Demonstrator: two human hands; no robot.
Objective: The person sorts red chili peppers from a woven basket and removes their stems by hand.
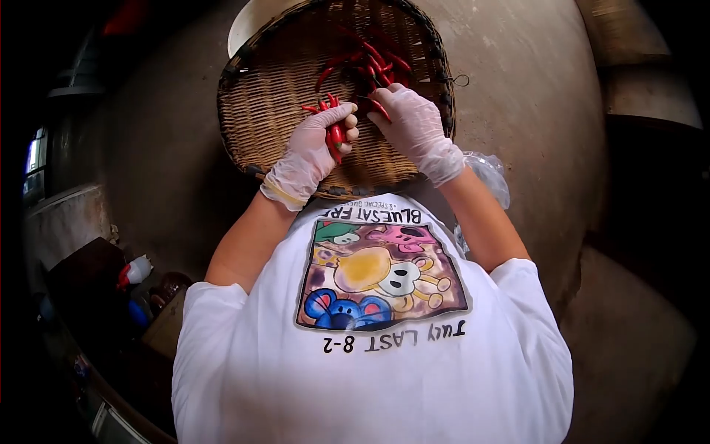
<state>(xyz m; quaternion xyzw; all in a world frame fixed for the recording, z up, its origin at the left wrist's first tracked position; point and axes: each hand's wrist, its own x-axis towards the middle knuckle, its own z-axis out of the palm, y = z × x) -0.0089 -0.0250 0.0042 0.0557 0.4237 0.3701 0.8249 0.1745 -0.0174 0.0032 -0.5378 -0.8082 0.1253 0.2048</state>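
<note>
My left hand, in a thin clear glove, is closed around several red chili peppers that stick out past the thumb and below the fingers. My right hand, gloved the same way, has its fingertips pinched on a red chili pepper. Both hands are over a round woven bamboo basket with a dark bound rim. A loose heap of red chili peppers lies at the basket's far right side, just beyond my right hand.
A pale round edge shows behind the basket at the upper left. A clear plastic bag lies by my right forearm. Grey floor surrounds the basket. At the lower left, a red and white object stands among dark clutter.
</note>
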